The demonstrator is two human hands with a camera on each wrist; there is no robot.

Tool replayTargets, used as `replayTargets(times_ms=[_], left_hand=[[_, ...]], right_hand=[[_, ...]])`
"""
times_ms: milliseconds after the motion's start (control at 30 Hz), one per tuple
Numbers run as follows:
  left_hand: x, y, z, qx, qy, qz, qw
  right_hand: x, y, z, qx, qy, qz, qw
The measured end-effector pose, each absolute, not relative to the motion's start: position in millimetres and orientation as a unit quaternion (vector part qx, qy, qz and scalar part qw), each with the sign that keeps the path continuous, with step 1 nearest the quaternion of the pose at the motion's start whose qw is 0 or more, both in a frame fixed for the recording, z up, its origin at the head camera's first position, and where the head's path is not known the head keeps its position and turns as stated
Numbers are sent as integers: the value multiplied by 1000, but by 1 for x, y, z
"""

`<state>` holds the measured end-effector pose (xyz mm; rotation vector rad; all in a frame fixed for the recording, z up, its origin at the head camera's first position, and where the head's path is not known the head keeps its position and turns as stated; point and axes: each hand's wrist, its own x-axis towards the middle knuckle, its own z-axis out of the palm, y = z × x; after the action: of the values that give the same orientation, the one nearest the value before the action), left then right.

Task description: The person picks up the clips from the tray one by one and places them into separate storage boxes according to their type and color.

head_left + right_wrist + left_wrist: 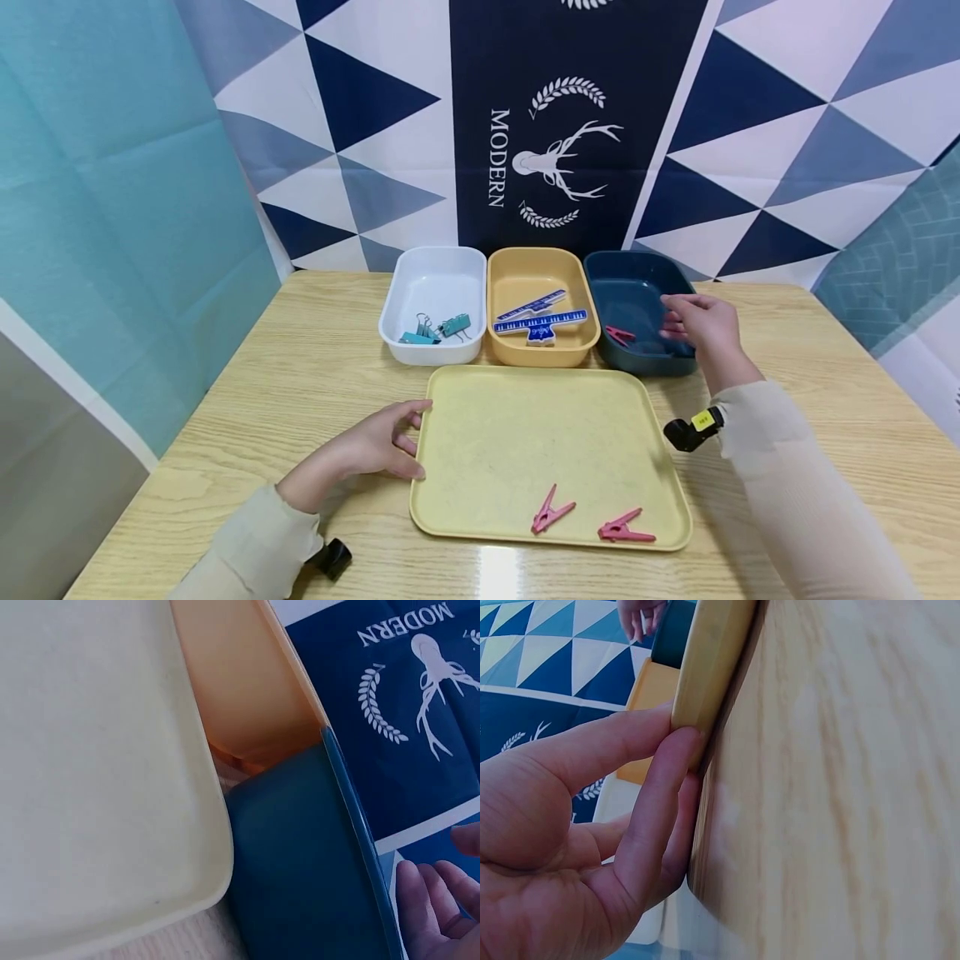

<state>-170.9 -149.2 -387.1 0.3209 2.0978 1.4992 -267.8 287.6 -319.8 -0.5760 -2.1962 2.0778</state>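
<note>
My left hand (386,442) rests its fingertips against the left rim of a pale yellow tray (517,442), fingers spread along the edge. In the left wrist view, fingers (630,742) touch the tray's outer side. Two pink clothespins, one (551,510) near the middle and another (626,527) to its right, lie along the tray's near edge. My right hand (708,325) hovers over the right side of a dark blue bin (645,362), with nothing visible between its loosely bent fingers. Inside that bin, at the left, lies a red-pink clothespin (619,335).
Left of the dark bin stand a yellow-orange bin (543,357) with two blue-and-white ruler-patterned clips (540,322) and a white bin (431,354) with several teal binder clips (453,325). All three bins line the wooden table's (315,350) back, before a patterned cloth (390,167).
</note>
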Motion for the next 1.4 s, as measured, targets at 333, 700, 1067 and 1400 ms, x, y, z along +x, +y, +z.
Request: replayTargets(times_ms=[333, 700, 1067, 1400], left_hand=[[-170, -149, -385, 110, 777, 559, 269], [-170, -148, -386, 112, 781, 554, 266], [-170, -148, -386, 111, 778, 558, 267], [-170, -149, -386, 113, 774, 562, 270]], right_hand=[[-252, 282, -325, -178, -694, 697, 33], [-239, 279, -330, -165, -713, 680, 46], [-225, 264, -331, -128, -759, 638, 21], [-210, 252, -339, -103, -798, 594, -1]])
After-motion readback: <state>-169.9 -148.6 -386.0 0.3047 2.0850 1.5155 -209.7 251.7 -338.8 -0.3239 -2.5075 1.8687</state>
